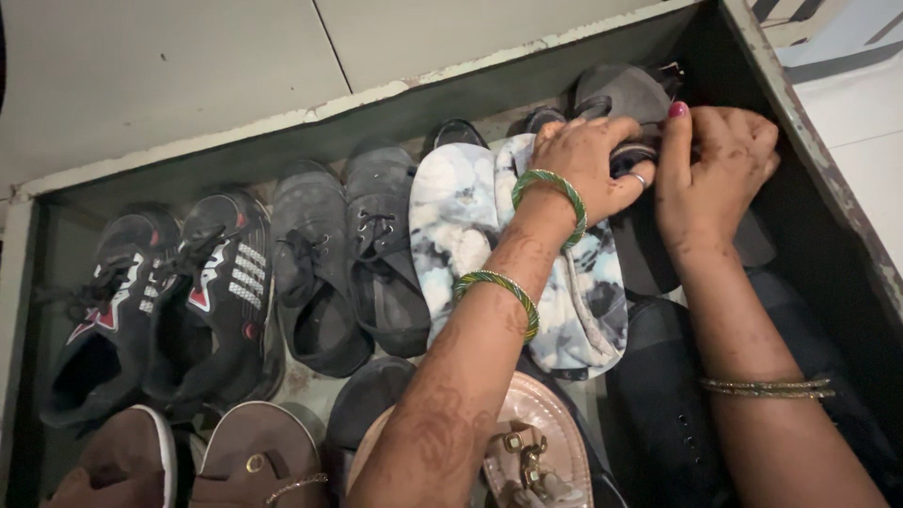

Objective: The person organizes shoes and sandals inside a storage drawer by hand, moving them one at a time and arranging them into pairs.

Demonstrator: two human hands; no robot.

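Both hands on a dark sandal (625, 103) at the far right corner of the shoe rack (828, 179). Your left hand (588, 155) has its grip clamped on its strap; right hand (715, 165) curls closed alongside. Seating it likely comes next: nudge gently, clear of the marbled slip-ons (470, 226).

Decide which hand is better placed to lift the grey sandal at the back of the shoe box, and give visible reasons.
Probably the left hand: its fingers already curl over the grey sandal strap. The right hand sits beside it, fingertips only touching the edge.
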